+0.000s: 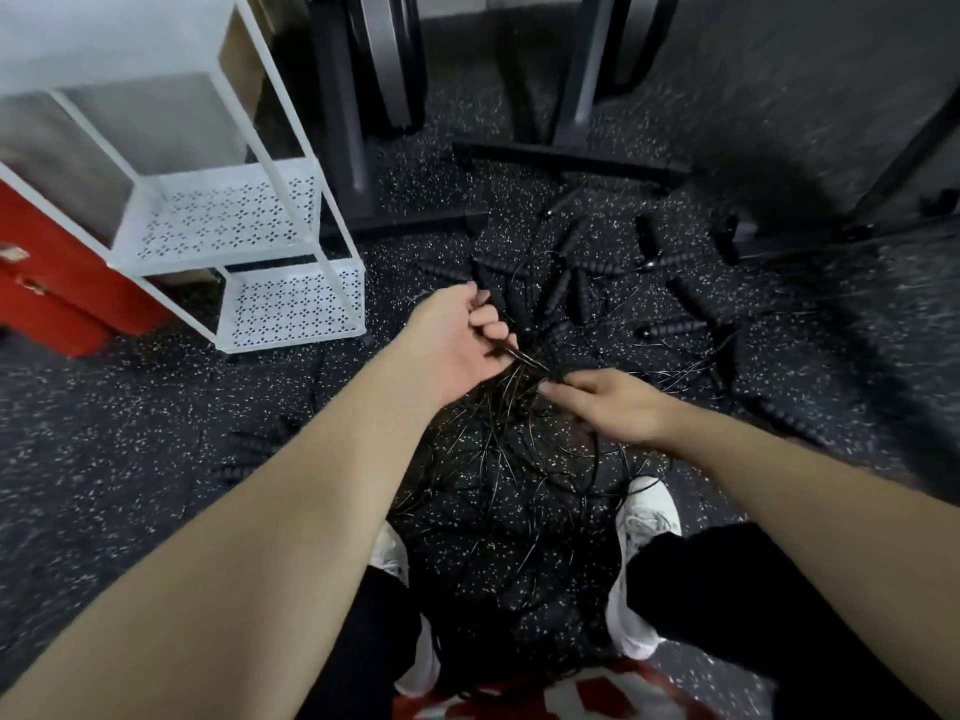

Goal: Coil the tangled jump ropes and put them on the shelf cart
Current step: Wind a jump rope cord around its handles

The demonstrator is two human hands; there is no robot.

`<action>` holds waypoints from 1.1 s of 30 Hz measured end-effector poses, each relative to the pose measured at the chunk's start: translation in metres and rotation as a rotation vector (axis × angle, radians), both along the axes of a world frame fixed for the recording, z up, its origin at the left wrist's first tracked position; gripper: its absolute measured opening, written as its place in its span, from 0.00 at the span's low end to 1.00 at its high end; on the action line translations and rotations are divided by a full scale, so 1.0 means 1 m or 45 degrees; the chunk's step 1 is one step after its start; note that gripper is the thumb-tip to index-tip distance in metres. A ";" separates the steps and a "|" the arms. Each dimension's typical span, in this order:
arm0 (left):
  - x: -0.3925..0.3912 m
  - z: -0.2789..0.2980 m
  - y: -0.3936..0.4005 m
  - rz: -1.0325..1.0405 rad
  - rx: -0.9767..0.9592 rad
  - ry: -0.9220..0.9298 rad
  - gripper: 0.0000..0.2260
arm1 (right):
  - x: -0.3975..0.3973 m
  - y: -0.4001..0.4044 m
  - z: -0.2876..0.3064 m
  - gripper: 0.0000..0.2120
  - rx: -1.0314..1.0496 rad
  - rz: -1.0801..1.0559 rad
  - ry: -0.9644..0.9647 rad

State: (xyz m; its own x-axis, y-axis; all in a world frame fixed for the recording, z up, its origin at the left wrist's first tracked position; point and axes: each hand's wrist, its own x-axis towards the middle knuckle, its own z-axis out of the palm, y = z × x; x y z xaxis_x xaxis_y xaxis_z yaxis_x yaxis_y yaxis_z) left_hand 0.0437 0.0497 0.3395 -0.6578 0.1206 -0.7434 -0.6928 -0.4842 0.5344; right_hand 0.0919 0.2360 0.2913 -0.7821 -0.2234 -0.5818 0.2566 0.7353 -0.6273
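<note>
Early stage: left hand [457, 340] pinches cords of the tangled jump ropes [519, 459]; right hand [613, 402] lies loosely among them, grip unclear; white shelf cart [291, 304] holds none.

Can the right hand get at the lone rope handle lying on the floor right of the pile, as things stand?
Probably yes. The right hand is only fingering the cords, and the floor between it and that handle holds only thin cords.

**Dim room, smeared edges**

Light is low and even, brightest on the white shelf cart [234, 215]. Motion blur streaks the speckled floor [779, 122] toward the right edge. Wide-angle distortion bends the frame's borders; shadows are soft.
</note>
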 end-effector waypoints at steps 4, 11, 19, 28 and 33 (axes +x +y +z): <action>0.019 0.006 -0.004 -0.200 -0.100 0.214 0.19 | 0.013 -0.003 0.014 0.21 -0.302 -0.238 0.055; 0.052 -0.002 0.015 -0.537 -0.206 0.363 0.20 | 0.022 -0.014 0.045 0.24 -0.763 -0.631 -0.017; 0.077 -0.018 0.042 -1.215 -0.719 0.609 0.19 | 0.008 -0.019 0.073 0.24 -1.323 -0.919 -0.172; 0.052 -0.034 0.045 -0.944 -1.031 0.654 0.19 | -0.033 -0.009 0.053 0.31 -0.891 -0.663 -0.125; 0.027 -0.016 0.035 -0.468 -0.462 0.450 0.15 | -0.036 0.001 0.039 0.16 -0.550 -0.187 -0.064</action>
State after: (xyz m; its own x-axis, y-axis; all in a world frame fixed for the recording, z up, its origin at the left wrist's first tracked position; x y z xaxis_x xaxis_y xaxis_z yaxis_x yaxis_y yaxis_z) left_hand 0.0709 0.0842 0.3233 -0.8350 0.1666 -0.5243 -0.5307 0.0076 0.8475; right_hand 0.0556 0.2367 0.3303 -0.7965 -0.3431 -0.4978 0.3766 0.3625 -0.8525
